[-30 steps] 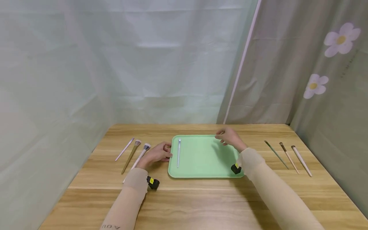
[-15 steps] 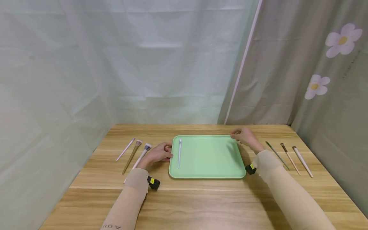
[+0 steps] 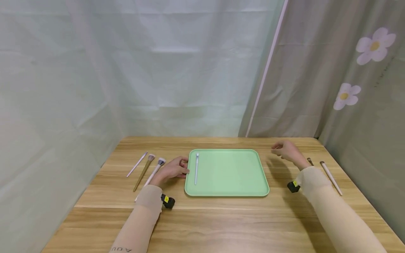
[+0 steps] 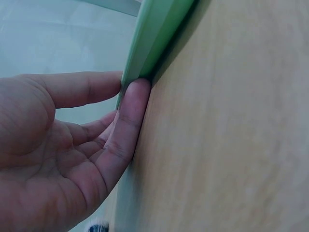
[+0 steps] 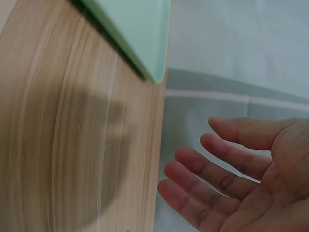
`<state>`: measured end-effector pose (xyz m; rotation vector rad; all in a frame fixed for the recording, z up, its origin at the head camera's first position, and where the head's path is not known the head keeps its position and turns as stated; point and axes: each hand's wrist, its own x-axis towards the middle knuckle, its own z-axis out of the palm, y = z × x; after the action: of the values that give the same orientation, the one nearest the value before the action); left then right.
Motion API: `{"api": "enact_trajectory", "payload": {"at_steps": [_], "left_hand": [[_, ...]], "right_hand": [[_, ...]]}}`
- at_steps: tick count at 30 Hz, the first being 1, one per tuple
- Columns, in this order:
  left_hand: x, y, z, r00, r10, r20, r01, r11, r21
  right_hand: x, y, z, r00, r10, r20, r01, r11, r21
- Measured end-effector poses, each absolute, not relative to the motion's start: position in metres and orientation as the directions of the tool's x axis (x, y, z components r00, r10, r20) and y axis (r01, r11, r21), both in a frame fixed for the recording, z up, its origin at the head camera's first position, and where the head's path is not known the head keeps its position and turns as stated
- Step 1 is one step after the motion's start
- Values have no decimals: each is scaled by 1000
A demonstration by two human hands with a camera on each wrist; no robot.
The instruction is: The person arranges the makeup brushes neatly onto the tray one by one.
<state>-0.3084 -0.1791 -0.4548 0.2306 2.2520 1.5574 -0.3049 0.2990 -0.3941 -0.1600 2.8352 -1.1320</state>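
A light green tray [image 3: 227, 172] lies on the wooden table, with a slim white makeup brush [image 3: 196, 169] along its left side. My left hand [image 3: 172, 168] holds the tray's left edge; in the left wrist view the thumb [image 4: 87, 88] meets the rim while a finger [image 4: 133, 104] presses the side wall close to the table. To the right of the tray my right hand [image 3: 287, 150] hovers over the table. Its fingers [image 5: 193, 166] are loosely bent and hold nothing, as the right wrist view shows.
Left of the tray lie a thin pale purple brush [image 3: 137, 164], a brush with a gold-brown handle [image 3: 143, 174] and a white brush [image 3: 155, 172] partly behind my left arm. On the right are a white-handled brush [image 3: 331, 178] and a brown-headed brush [image 3: 310, 161], mostly covered by my sleeve.
My right hand has moved right, from above the tray's far right part to beyond its right edge. My arm now covers the green brush. The left hand stays at the tray.
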Motion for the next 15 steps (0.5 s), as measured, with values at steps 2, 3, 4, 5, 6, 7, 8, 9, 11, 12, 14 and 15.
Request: {"api": "enact_trajectory", "payload": {"at_steps": [2,3,4,5,6,7,8,9,11,12,14,15], "left_hand": [[-308,-179,-455,-910,348,-224,-87,368,926],[-308,-179,-455,-910,349,-225,-87,369,925],[-307,-179,-455,-909,351,-224,-85,371,925],[-307,-179,-455,-909,351,-227,-87,371,925],[-307,-180,-455,-908,350,-229,-90,371,924],[-307,-180,-456,-909,348,-230,-92,371,924],[-307,-180,-456,-909,348,-231,-92,373,923],[-307,-180,-456,-909,346,-231,-92,374,923],[-307,-179,-455,-911,341,-231,-94,375,922],[-307,-179,-455,-912,339,-231,-93,377,921],[-308,-179,-455,-913,338,-230,-91,381,920],[-308,-179,-455,-912,338,-231,-91,383,919]], "right_hand": [[-303,308,-394,-991,-126,-48,-60,731,-680],[-303,312,-393,-991,-121,-52,-55,738,-673],[-301,315,-393,-992,-116,-58,-49,744,-666],[-300,319,-392,-992,-105,-63,-39,755,-655],[-299,323,-392,-993,-96,-68,-31,767,-641],[-298,327,-391,-994,-87,-71,-23,777,-629],[-297,331,-391,-994,-78,-73,-16,784,-621],[-295,334,-391,-994,-67,-81,-3,785,-619],[-293,340,-390,-995,-52,-89,13,790,-612],[-292,343,-390,-995,-47,-92,19,793,-609],[-290,349,-391,-995,-33,-99,33,797,-603],[-289,351,-391,-995,-25,-101,40,802,-596]]}}
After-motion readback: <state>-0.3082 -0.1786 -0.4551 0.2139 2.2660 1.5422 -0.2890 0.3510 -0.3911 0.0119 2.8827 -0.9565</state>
